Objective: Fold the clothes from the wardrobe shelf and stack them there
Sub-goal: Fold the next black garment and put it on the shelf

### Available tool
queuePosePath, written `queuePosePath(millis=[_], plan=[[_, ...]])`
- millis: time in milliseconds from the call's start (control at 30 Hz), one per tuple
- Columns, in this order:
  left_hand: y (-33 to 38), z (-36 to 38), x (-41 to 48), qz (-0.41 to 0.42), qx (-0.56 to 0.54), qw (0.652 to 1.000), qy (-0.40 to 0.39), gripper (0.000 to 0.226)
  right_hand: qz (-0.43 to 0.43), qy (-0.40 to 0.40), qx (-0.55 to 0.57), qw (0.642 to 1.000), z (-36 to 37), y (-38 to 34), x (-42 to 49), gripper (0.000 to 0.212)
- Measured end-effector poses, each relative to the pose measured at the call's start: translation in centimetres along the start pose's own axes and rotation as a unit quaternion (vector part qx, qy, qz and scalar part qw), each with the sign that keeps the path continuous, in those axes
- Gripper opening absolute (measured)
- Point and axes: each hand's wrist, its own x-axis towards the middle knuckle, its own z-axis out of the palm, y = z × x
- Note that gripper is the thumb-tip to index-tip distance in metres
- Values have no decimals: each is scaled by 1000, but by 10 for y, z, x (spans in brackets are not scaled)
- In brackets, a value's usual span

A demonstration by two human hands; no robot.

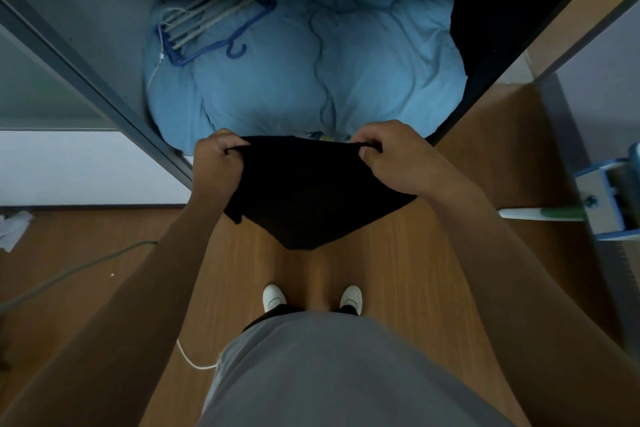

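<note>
Grey shirt; two hands, one garment

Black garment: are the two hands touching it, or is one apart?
Touching. The head view shows the left hand and the right hand each pinching the top edge of the black garment, fabric gathered under their fingers.

A single view is supplied, taken by a wide-angle camera worn on the head. It is directed forward and steeply downward. The left hand and right hand, by which a black garment is gripped, are framed close at mid-picture, the forearms entering from the lower corners. The open wardrobe compartment is taken in above them; the wooden floor and white shoes are seen directly below.
</note>
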Motion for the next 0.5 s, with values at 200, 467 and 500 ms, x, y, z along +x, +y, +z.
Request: queuePosePath(millis=[200, 467, 500], plan=[[14, 2, -3, -9, -32, 999, 4, 25, 20, 35, 156, 987, 19, -15, 4, 23], [22, 1, -6, 19, -16, 999, -28, 20, -12, -108, 70, 992, 11, -19, 1, 31], [21, 2, -7, 18, -14, 999, -33, 19, -17, -98, 66, 993, 10, -17, 3, 31]])
